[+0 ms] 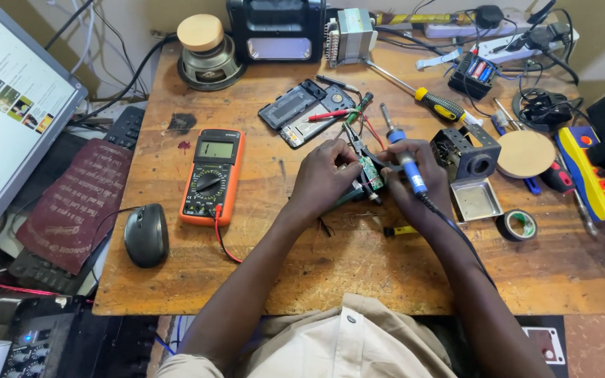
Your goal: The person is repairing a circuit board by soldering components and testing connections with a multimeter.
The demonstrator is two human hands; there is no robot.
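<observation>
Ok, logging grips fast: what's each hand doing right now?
Left hand: closed, pinching the small green circuit board.
Right hand: closed around the blue soldering iron.

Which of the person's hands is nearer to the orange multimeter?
Left. The left hand is just right of the orange multimeter, on the small circuit board. The right hand, holding the blue soldering iron, is farther right, beyond the board.

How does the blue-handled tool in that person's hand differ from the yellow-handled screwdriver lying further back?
The soldering iron has a blue grip and a cord, and the right hand holds it; the screwdriver has a yellow-and-black handle, no cord, and lies untouched on the table. Both are long and slim with metal shafts.
</observation>
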